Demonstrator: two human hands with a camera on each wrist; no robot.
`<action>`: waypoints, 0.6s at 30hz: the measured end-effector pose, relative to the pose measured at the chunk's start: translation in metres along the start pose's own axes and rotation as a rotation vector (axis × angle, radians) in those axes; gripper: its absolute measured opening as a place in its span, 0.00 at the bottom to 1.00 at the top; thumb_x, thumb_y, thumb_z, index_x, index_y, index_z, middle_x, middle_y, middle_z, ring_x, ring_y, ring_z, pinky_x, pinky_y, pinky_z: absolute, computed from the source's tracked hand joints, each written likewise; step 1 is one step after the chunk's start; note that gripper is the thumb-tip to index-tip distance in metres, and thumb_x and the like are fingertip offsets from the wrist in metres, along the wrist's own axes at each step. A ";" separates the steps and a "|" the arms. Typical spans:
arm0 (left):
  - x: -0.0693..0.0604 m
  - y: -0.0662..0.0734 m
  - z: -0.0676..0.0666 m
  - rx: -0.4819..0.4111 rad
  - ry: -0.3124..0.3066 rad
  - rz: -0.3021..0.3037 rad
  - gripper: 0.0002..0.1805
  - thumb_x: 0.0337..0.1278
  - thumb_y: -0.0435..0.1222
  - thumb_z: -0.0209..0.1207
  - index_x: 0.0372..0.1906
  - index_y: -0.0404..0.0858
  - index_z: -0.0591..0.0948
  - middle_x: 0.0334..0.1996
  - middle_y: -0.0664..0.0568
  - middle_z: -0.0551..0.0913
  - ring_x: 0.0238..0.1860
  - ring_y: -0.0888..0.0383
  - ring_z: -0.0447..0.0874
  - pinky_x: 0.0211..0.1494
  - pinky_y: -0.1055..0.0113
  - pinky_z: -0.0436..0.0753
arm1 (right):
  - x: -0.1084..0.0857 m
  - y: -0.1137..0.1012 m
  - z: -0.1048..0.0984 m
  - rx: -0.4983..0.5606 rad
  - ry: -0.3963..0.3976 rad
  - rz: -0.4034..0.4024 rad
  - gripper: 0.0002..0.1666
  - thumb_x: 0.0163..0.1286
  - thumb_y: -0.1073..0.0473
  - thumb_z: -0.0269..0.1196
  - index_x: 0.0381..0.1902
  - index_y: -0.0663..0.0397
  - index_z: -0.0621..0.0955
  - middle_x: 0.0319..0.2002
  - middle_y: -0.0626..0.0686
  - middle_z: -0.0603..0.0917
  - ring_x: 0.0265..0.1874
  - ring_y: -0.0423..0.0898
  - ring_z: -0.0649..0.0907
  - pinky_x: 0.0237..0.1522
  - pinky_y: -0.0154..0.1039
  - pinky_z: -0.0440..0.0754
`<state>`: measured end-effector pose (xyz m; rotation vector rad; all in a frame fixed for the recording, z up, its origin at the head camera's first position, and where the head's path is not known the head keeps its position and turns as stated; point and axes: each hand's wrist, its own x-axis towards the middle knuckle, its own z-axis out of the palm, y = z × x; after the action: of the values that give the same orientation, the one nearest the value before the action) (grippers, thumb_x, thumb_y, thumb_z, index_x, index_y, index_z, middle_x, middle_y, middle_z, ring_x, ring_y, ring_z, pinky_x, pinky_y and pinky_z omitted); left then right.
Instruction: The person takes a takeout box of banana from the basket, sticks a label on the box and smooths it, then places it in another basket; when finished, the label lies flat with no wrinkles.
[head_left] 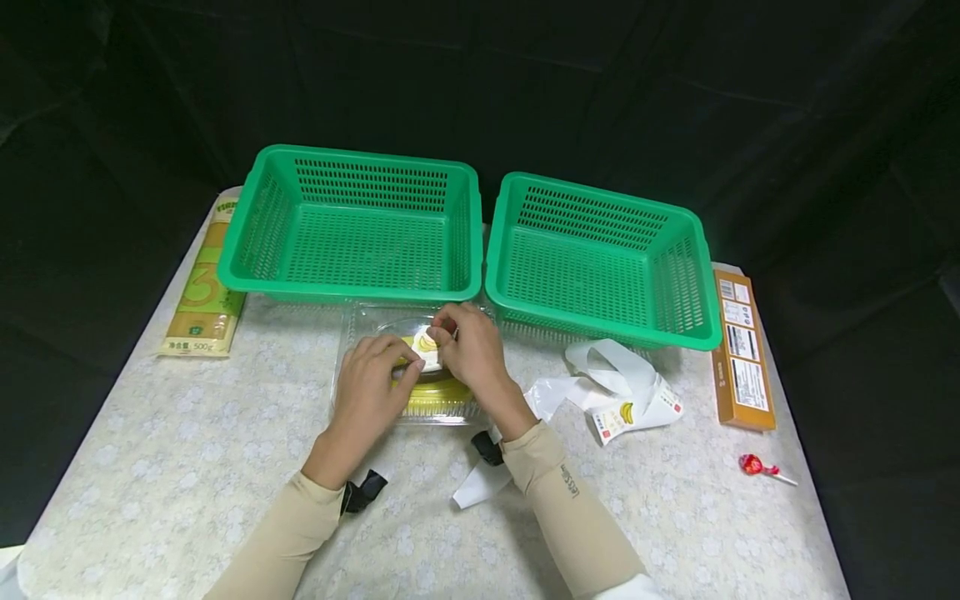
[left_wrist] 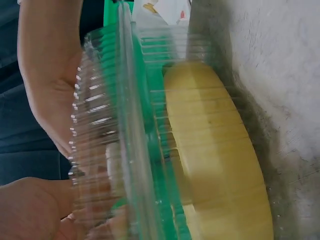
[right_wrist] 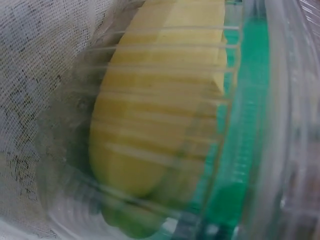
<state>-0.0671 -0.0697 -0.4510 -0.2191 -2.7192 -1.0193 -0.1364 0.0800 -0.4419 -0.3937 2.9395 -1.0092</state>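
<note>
"So, first entry: where is the banana lying?"

"Yellow banana (left_wrist: 215, 145), green at one tip: lying inside a clear plastic clamshell container (head_left: 343, 375), below both hands. Container is resting on a patterned tablecloth (head_left: 247, 450), just in front of the left green basket (head_left: 352, 292)."

"Second entry: arms?"

"Pair, in beige sleeves (head_left: 277, 533): reaching forward from the near side and slanting inward. Left hand (head_left: 371, 379) and right hand (head_left: 476, 350) are almost meeting above the container, backs facing up."

"Third entry: hands, and contents?"

"Left: narrow, thumb and forefinger pinching the lower left edge of a white banana-print label (head_left: 427, 346). Right: narrow likewise, fingers curling, thumb and forefinger pinching the label's right edge. Label is lying over the container; how firmly it is sticking, I cannot tell."

"Remaining lots?"

"White banana-print strip (head_left: 637, 408), curling on the cloth beside the right forearm. Right green basket (head_left: 600, 323), standing beside its twin. Green-and-tan packet marked 500g (head_left: 202, 292), lying far left. Orange box (head_left: 742, 358), lying just beside the right basket. Red-wrapped lollipop (head_left: 752, 464), lying near the box, stick pointing right."
</note>
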 end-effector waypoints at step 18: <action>0.005 -0.001 0.004 -0.001 0.002 0.026 0.07 0.61 0.36 0.65 0.42 0.41 0.89 0.41 0.48 0.85 0.44 0.48 0.78 0.50 0.53 0.72 | -0.004 0.001 -0.002 -0.016 -0.031 -0.048 0.04 0.68 0.59 0.68 0.38 0.53 0.84 0.34 0.54 0.81 0.30 0.48 0.79 0.32 0.39 0.73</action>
<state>-0.0731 -0.0678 -0.4533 -0.2524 -2.7072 -1.0132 -0.1333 0.0833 -0.4414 -0.4780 2.9257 -0.9755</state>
